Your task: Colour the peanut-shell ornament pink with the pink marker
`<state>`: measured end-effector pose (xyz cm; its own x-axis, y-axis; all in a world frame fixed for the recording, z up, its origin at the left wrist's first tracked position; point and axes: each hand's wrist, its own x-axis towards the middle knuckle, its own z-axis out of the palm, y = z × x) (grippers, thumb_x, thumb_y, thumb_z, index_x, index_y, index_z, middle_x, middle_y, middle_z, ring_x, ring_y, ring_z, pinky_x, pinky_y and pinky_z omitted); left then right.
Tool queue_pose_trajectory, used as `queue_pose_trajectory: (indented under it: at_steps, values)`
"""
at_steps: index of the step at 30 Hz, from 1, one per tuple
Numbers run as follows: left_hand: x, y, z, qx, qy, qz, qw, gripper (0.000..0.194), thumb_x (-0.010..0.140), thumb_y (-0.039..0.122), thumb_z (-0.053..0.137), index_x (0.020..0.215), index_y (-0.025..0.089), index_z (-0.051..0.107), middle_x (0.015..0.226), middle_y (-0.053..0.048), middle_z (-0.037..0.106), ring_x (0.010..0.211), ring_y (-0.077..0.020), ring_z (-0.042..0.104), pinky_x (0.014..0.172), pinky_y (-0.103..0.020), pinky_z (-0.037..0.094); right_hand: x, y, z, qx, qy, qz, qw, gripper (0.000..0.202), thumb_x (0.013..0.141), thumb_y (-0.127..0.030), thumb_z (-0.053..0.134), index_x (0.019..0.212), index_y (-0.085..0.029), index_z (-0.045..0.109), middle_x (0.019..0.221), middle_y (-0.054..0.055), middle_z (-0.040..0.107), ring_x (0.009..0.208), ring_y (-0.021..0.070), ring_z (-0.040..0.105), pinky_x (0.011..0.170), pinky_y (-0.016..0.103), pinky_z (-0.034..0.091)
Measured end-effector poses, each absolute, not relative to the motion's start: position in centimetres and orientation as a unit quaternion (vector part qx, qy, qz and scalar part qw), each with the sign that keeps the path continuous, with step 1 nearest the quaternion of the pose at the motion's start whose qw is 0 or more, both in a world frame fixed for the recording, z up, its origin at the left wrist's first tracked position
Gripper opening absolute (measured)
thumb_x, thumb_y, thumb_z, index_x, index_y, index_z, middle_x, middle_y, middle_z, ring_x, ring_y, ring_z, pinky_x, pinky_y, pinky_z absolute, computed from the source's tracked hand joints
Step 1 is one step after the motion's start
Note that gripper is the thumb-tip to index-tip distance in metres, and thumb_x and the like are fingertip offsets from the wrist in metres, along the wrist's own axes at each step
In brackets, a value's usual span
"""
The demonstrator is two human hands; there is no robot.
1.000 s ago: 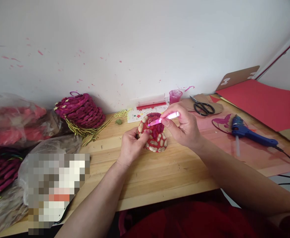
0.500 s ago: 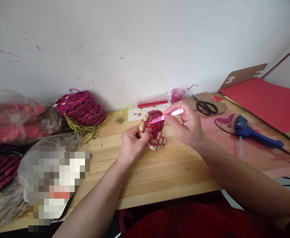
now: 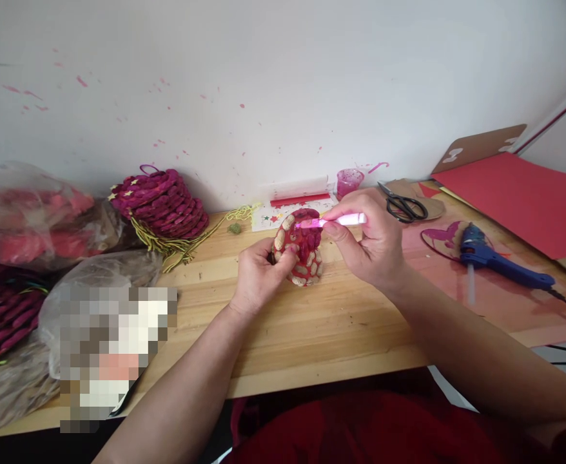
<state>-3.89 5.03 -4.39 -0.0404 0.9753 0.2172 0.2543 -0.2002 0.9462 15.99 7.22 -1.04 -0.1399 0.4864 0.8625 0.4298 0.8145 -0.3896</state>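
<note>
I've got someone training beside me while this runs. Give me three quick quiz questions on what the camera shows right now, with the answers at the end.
1. True or false: the left hand grips the red piece dotted with pale, peanut-like shapes.

2. Multiple choice: what is in the right hand?
A a sponge
B a slim white-handled tool with a pink end
C a metal spoon

3. Short answer: which lies nearer the back wall, the black scissors or the blue glue gun?

Key: 1 true; 2 B; 3 the black scissors.
</note>
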Motion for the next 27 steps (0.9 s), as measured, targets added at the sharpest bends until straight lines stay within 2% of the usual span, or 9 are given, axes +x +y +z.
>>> queue_pose_trajectory:
  at_steps: [5,8,18,27]
  values:
    - [-4.06,5.15,-4.47,0.579,0.517,0.502,0.381,0.032,0.078,0.043,0.076,0.062,0.020,0.061,0.055,0.002,0.050,0.052,-0.0115,0.041,0.050,-0.025,0.033,16.12,7.44,-1.13,-0.307,-0.756,0.039,0.576,0.007,0.100,-0.035,0.067,0.097,-0.029,0.068,0.092,0.002,0.075,0.090,0.0231,0.067,0.085,0.044,0.050]
    - [-4.01,5.09,-4.42,0.573,0.518,0.503,0.387,0.031,0.076,0.043,0.078,0.062,0.020,0.062,0.055,0.002,0.051,0.052,-0.0116,0.041,0.050,-0.025,0.033,16.17,7.45,-1.05,-0.321,-0.751,0.009,0.576,0.008,0.099,-0.035,0.068,0.095,-0.029,0.068,0.090,0.002,0.076,0.090,0.0237,0.067,0.086,0.045,0.048]
    - [-3.90,4.95,-4.31,0.622,0.513,0.515,0.292,0.033,0.080,0.034,0.073,0.057,0.020,0.055,0.055,0.003,0.044,0.055,-0.0115,0.036,0.054,-0.026,0.029,15.76,6.84,-0.91,-0.291,-0.778,-0.056,0.554,0.003,0.097,-0.028,0.070,0.099,-0.030,0.069,0.089,0.002,0.076,0.094,0.0256,0.068,0.085,0.047,0.045]
    - [-4.00,5.11,-4.43,0.623,0.519,0.502,0.300,0.031,0.082,0.038,0.070,0.060,0.020,0.057,0.056,0.003,0.045,0.056,-0.0115,0.036,0.053,-0.025,0.029,15.93,6.84,-0.82,-0.293,-0.793,-0.018,0.535,0.003,0.099,-0.028,0.066,0.100,-0.029,0.069,0.091,0.003,0.076,0.092,0.0252,0.067,0.084,0.046,0.047]
